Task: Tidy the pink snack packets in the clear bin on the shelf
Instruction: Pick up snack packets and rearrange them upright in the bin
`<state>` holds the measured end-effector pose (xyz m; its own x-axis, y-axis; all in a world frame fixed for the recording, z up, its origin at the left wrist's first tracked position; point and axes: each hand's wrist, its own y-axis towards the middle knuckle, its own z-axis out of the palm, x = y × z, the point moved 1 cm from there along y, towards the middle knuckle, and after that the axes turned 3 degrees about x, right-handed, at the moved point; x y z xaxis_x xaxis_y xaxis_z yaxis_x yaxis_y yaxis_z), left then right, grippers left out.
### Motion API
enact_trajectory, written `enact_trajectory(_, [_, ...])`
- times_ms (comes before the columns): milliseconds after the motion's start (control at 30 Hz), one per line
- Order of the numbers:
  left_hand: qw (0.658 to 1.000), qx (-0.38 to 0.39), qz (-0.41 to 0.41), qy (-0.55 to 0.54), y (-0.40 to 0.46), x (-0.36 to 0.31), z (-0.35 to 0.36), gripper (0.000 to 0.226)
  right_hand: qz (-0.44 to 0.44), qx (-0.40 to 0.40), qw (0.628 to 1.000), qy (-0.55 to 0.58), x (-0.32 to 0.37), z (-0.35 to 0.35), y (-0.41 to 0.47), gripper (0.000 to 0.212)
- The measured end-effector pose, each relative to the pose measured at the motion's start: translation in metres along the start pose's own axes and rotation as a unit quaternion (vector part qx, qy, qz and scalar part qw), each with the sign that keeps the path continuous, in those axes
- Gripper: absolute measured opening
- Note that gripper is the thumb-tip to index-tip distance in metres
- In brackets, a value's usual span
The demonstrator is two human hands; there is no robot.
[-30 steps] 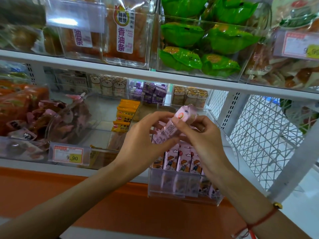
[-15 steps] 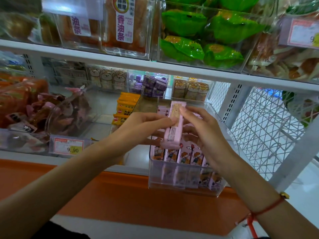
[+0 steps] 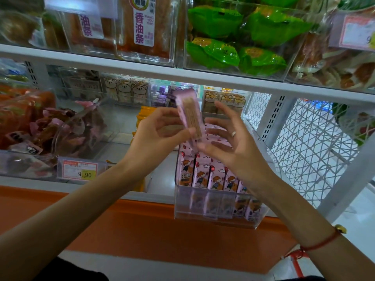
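A pink packet (image 3: 189, 116) is pinched upright by the left hand (image 3: 160, 134) at frame centre; the right hand (image 3: 229, 140) is spread wide beside it. "9.90" is read on the price tag (image 3: 80, 172) at lower left, beside the clear bin (image 3: 215, 207) overhanging the shelf edge

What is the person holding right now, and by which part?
One pink packet, held upright above the bin. The left hand pinches its lower end; the right hand is open beside it, fingertips near that same end.
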<state>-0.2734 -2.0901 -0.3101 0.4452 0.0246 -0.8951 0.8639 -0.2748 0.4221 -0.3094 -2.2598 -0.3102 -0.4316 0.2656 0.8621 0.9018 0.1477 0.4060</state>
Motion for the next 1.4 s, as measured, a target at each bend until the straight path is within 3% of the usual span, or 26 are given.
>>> enact_trajectory(67, [0.998,-0.029,-0.031,-0.042,0.001,-0.002,-0.001,0.048,0.005,0.002,0.999,-0.045,-0.002,0.006,-0.002,0.079])
enact_trajectory(200, [0.999,-0.018,-0.049,-0.009,-0.002,-0.002,0.002,0.059,-0.023,-0.033,0.998,-0.051,-0.005,0.013,-0.002,0.043])
enact_trajectory(333, [0.984,-0.021,-0.106,-0.142,0.001,-0.002,-0.002,0.065,0.093,-0.005,0.992,0.083,-0.007,0.008,0.002,0.017])
enact_trajectory(433, [0.979,-0.025,-0.098,-0.178,0.003,-0.006,-0.006,0.049,0.16,0.033,0.967,0.197,-0.009,0.006,0.002,0.024])
enact_trajectory(600, [0.983,-0.008,-0.086,-0.162,0.002,-0.01,-0.007,0.044,0.15,0.071,0.959,0.228,-0.008,0.006,0.002,0.034])
enact_trajectory(867, [0.996,0.007,-0.051,-0.075,0.001,-0.007,-0.005,0.035,0.085,0.054,0.995,0.015,-0.018,0.006,0.002,0.026])
enact_trajectory(967, [0.998,0.014,-0.009,-0.066,0.0,-0.011,-0.01,0.032,0.06,0.052,0.993,-0.084,-0.018,0.0,0.001,0.044])
enact_trajectory(1033, [0.999,0.036,0.04,0.003,0.0,-0.014,-0.013,0.039,0.049,0.043,0.984,-0.169,-0.021,-0.01,-0.001,0.061])
enact_trajectory(1100, [0.991,0.079,0.057,0.091,-0.001,-0.012,-0.013,0.046,0.052,0.06,0.97,-0.228,-0.027,-0.017,-0.003,0.06])
enact_trajectory(1233, [0.957,0.133,0.064,0.249,-0.005,-0.007,-0.007,0.037,0.058,0.116,0.934,-0.332,-0.038,-0.017,-0.008,0.051])
enact_trajectory(1400, [0.918,0.144,0.092,0.358,0.0,-0.01,-0.014,0.039,0.043,0.107,0.937,-0.331,-0.037,-0.016,-0.006,0.046])
